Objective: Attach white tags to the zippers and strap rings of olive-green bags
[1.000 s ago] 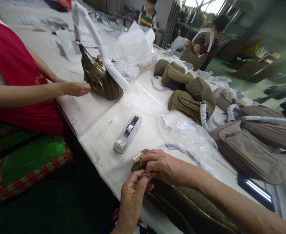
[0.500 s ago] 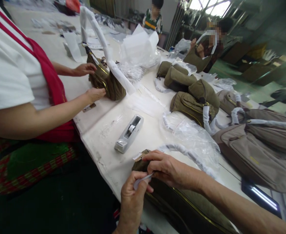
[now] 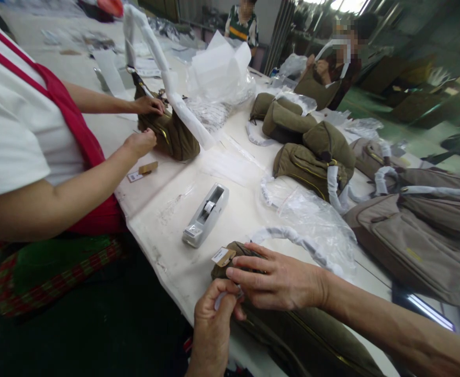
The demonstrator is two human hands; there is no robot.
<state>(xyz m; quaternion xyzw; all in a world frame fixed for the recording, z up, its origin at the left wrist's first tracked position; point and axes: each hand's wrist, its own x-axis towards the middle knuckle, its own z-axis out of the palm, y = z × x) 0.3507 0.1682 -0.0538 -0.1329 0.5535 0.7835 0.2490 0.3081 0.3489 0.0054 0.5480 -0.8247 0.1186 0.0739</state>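
Note:
An olive-green handbag (image 3: 312, 340) with a yellow zip lies at the table's near edge, under my hands. My left hand (image 3: 216, 319) pinches a small white slip (image 3: 224, 299) between thumb and fingers, beside the bag's end. Reaching across from the right, my right hand (image 3: 280, 280) is closed over the bag with its fingertips meeting those of my left hand; its thumb is hidden, and what it grips cannot be made out. A brown-and-white tag (image 3: 224, 256) lies on the bag by my right fingertips. The bag's white-wrapped handle (image 3: 288, 235) curves behind my right hand.
A grey tape dispenser (image 3: 206, 214) stands just beyond the bag. At left, a co-worker's hands (image 3: 143, 139) work at another olive bag (image 3: 178, 136); a tag (image 3: 143, 172) lies nearby. Several olive bags (image 3: 312, 162), clear plastic (image 3: 312, 220) and taupe bags (image 3: 418, 241) fill the right.
My right hand has lowered and spread further over the bag, covering more of the white slip. The tag by it shows more fully. The co-worker's near hand has drawn back from their bag.

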